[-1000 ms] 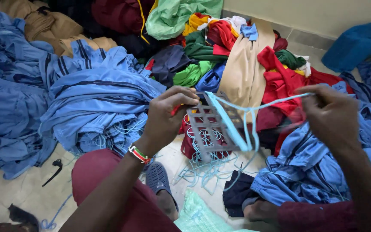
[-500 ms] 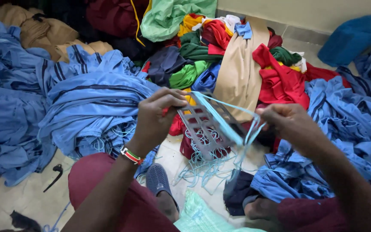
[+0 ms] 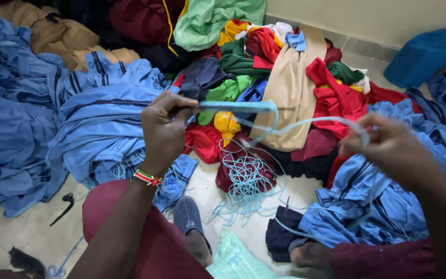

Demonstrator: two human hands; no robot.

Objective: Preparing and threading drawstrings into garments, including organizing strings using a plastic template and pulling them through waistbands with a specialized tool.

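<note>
left hand: your left hand (image 3: 165, 129) is pinched shut on one end of a light blue strip (image 3: 243, 106), held above the floor between the clothing piles.
right hand: your right hand (image 3: 391, 147) is blurred; its fingers are curled on the other end of the same strip, well apart from the left hand.
strip: it runs roughly level from the left fingers, loops near the middle, then thins toward the right hand.
below the strip: a tangle of pale blue cord (image 3: 246, 186) lies on a dark red garment on the floor, right under the span.
left of you: a big heap of blue striped garments (image 3: 94, 119) crowds close to your left wrist.
right of you: a second blue heap (image 3: 378, 206) lies under your right forearm.
ahead: a mixed pile of red, green, yellow and navy pieces, with one tan garment (image 3: 290, 88) draped over it.
counted: two hands, one strip, one beaded wristband (image 3: 148, 178) on the left wrist, one grey-blue clog (image 3: 187, 217) on your foot.
far right: one blue bundle (image 3: 423, 54) rests against the pale wall.
floor, left: one small black object (image 3: 63, 205) lies on the bare tile; you cannot tell what it is.
</note>
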